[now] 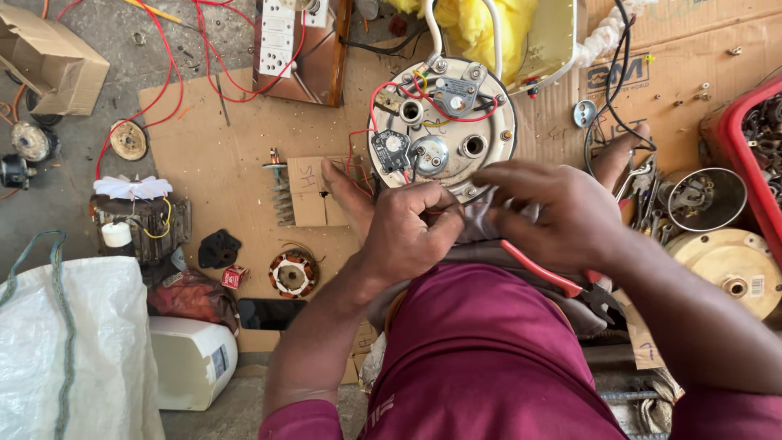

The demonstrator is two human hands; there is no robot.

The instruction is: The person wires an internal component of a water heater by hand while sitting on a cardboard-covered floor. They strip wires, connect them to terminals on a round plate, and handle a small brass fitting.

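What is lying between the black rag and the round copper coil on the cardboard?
In the head view, a small red box lies between the black rag and the round copper coil, on the cardboard.

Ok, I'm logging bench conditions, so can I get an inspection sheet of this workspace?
Surface: brown cardboard sheet laid over grey concrete floor.
Job's things: round white metal heater plate with red wires and terminals, propped in front of the person.
Clutter: copper-wound stator ring, grey finned motor, red plastic crate, round brass-coloured disc, red-handled pliers on the lap.
Grippers: left hand pinches a thin red wire; right hand has its fingers at the plate's lower edge.
Cables: loose red wires across floor, black cable.
Surroundings: white woven sack, cardboard box.
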